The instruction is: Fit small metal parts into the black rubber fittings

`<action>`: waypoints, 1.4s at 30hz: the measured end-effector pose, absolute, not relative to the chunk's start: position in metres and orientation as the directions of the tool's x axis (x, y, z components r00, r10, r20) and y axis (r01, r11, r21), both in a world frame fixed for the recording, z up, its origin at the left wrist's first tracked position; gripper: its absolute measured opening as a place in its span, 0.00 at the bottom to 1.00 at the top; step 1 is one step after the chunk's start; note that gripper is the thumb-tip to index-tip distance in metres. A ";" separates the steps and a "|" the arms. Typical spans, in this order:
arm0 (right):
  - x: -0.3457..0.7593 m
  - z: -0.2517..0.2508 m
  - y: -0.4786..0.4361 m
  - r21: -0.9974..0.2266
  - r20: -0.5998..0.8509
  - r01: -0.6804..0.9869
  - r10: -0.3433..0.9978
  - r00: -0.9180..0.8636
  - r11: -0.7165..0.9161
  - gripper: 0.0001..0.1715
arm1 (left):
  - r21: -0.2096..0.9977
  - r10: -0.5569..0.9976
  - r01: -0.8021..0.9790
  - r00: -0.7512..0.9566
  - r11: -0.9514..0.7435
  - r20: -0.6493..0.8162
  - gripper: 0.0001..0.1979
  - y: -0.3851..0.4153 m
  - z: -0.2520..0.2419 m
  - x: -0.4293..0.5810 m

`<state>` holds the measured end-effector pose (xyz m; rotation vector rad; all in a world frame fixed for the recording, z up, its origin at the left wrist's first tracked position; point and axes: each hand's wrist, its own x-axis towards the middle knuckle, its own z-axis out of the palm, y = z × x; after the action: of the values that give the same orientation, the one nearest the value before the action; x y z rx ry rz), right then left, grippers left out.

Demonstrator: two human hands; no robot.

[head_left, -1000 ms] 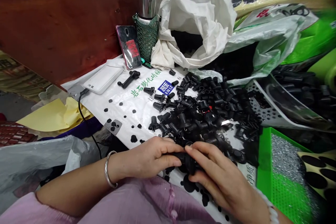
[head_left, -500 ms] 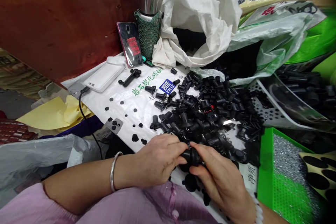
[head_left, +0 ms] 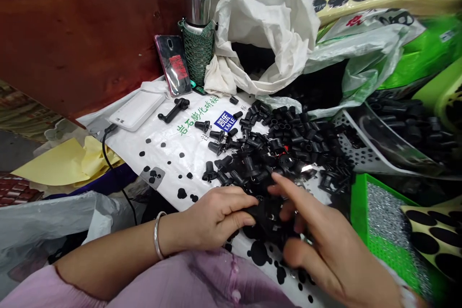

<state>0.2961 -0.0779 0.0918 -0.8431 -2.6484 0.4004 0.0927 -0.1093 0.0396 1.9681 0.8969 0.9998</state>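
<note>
My left hand [head_left: 220,214] is closed, thumb and fingers pinching a black plastic part [head_left: 257,209] at the near edge of the heap. Most of that part is hidden by the fingers or merges with the dark pieces behind it. To its right, my right hand [head_left: 317,236] hovers with thumb and fingers apart, slightly blurred, and nothing shows in its grip. In front of both hands spreads a heap of black plastic parts [head_left: 252,166], many of them short, flanged, knob-like pieces. Farther left lies a black crank-shaped handle [head_left: 173,109].
At the right stand a green tray [head_left: 358,211] of small silvery pieces and a perforated white basket [head_left: 355,142]. Behind the heap are an open white sack [head_left: 267,77], a bottle in a green net [head_left: 198,43] and a phone [head_left: 173,65]. A white power bank [head_left: 137,108] has a cable attached.
My right hand has let go of the black part, moved right and spread its fingers. My left hand still pinches it. The view has shifted slightly.
</note>
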 end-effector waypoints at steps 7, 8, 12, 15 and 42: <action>0.291 0.073 -0.082 -0.248 0.364 0.469 0.530 -0.766 0.848 0.17 | 0.735 0.807 0.360 0.402 -0.575 0.434 0.11 -0.110 0.037 0.098; 0.288 0.070 -0.082 -0.348 0.332 0.508 0.611 -0.719 0.788 0.16 | 0.683 0.793 0.407 0.375 -0.607 0.481 0.11 -0.110 0.034 0.099; 0.283 0.075 -0.078 -0.541 0.069 0.626 0.772 -0.632 0.561 0.25 | 0.639 0.772 0.436 0.405 -0.634 0.490 0.12 -0.106 0.031 0.100; 0.291 0.087 -0.075 -0.434 0.153 0.584 0.695 -0.703 0.686 0.27 | 0.755 0.823 0.380 0.435 -0.535 0.364 0.13 -0.103 0.037 0.098; 0.297 0.095 -0.067 -0.619 0.016 0.621 0.798 -0.602 0.480 0.25 | 0.691 0.789 0.382 0.309 -0.614 0.530 0.12 -0.093 0.033 0.106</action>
<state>0.2968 -0.0674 0.0946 -1.2019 -2.4286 0.8322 0.1057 -0.0930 0.0325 2.1419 1.0388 1.2434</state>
